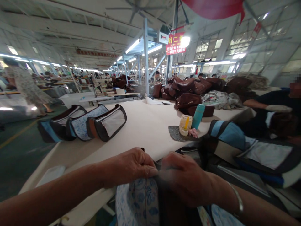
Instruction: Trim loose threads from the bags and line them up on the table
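Observation:
Both hands meet low in the middle, over a bag (143, 201) with blue-patterned white fabric and dark edging. My left hand (134, 166) pinches the bag's dark top edge between thumb and fingers. Close against it on the right, my right hand (183, 175) is curled onto the same dark edge, slightly blurred, with a bracelet on the wrist. The exact spot between the fingertips is hidden. The lower part of the bag runs out of the picture.
Several bags (108, 124) stand on the pale table (141, 125) at left. A teal bottle (198, 116) and a jar (185, 125) sit right of centre, before brown bags (188, 100). More bags (263, 157) lie at right, near a person with a gloved hand (278, 108).

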Tool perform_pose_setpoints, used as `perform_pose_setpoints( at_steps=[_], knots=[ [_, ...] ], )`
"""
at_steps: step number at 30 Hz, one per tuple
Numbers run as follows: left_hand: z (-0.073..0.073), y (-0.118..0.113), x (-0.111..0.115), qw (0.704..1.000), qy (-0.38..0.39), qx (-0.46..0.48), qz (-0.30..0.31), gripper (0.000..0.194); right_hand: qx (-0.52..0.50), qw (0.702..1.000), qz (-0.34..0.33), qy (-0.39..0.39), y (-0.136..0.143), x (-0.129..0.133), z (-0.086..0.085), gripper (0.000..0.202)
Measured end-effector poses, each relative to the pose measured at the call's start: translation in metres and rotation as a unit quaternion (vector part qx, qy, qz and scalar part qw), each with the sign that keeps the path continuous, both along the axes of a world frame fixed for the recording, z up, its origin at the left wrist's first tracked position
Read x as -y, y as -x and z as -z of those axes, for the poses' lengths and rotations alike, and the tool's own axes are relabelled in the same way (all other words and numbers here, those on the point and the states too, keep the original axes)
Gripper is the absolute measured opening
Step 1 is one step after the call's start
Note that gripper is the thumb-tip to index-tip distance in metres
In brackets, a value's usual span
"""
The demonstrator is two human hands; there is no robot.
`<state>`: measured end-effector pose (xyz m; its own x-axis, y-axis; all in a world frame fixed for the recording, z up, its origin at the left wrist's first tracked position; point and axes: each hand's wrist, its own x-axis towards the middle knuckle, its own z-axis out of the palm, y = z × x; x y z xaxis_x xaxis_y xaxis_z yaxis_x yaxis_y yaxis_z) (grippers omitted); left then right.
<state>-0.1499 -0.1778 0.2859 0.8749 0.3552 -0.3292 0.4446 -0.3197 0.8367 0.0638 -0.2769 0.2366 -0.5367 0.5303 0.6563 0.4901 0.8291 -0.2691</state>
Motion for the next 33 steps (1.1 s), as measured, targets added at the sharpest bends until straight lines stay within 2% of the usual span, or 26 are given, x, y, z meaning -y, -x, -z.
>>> perform_pose_setpoints(
  at_steps=[2,3,5,6,8,10,12,15,17,20,23,25,27,30,32,33],
  knots=[
    [-0.004,0.0,0.005,0.999,-0.05,-0.002,0.014,0.037,-0.083,0.992,-0.017,0.089,-0.004,0.002,-0.003,0.013],
    [-0.007,-0.001,0.008,0.997,-0.078,0.0,0.024,0.034,-0.141,0.977,-0.012,0.159,-0.007,0.002,-0.006,0.014],
    [-0.013,-0.002,0.013,0.99,-0.133,0.016,0.046,0.03,-0.225,0.928,0.009,0.297,-0.012,-0.001,-0.016,0.02],
    [-0.016,-0.004,0.015,0.985,-0.16,0.028,0.057,0.03,-0.231,0.91,0.01,0.345,-0.015,-0.004,-0.021,0.025],
    [-0.021,-0.007,0.018,0.973,-0.213,0.05,0.072,0.03,-0.172,0.904,-0.012,0.392,-0.02,-0.013,-0.034,0.031],
    [-0.023,-0.009,0.019,0.961,-0.255,0.065,0.08,0.031,-0.072,0.911,-0.047,0.403,-0.022,-0.023,-0.046,0.028],
    [-0.024,-0.01,0.02,0.954,-0.279,0.071,0.087,0.032,-0.012,0.904,-0.085,0.419,-0.022,-0.031,-0.057,0.02],
    [-0.024,-0.009,0.021,0.948,-0.297,0.068,0.09,0.033,0.019,0.892,-0.12,0.435,-0.019,-0.034,-0.064,0.013],
    [-0.023,-0.007,0.019,0.949,-0.295,0.067,0.085,0.033,0.027,0.91,-0.108,0.4,-0.015,-0.03,-0.063,0.008],
    [-0.016,-0.004,0.011,0.964,-0.249,0.063,0.064,0.037,0.015,0.942,-0.067,0.327,-0.012,-0.021,-0.054,0.009],
    [-0.01,0.001,0.0,0.985,-0.148,0.066,0.058,0.04,-0.015,0.947,-0.046,0.319,-0.012,-0.016,-0.044,0.012],
    [-0.01,0.003,-0.006,0.989,-0.112,0.074,0.066,0.04,-0.024,0.946,-0.029,0.323,-0.014,-0.015,-0.043,0.012],
    [-0.014,0.004,-0.011,0.983,-0.142,0.094,0.07,0.037,-0.023,0.95,-0.016,0.312,-0.014,-0.017,-0.048,0.013],
    [-0.021,0.003,-0.021,0.957,-0.247,0.14,0.061,0.034,-0.032,0.958,0.026,0.283,-0.011,-0.022,-0.06,0.014],
    [-0.021,0.004,-0.03,0.944,-0.285,0.153,0.065,0.035,-0.048,0.948,0.046,0.312,-0.009,-0.029,-0.063,0.016],
    [-0.018,0.005,-0.035,0.944,-0.284,0.152,0.072,0.036,-0.059,0.936,0.034,0.345,-0.008,-0.034,-0.06,0.018]
  ],
)
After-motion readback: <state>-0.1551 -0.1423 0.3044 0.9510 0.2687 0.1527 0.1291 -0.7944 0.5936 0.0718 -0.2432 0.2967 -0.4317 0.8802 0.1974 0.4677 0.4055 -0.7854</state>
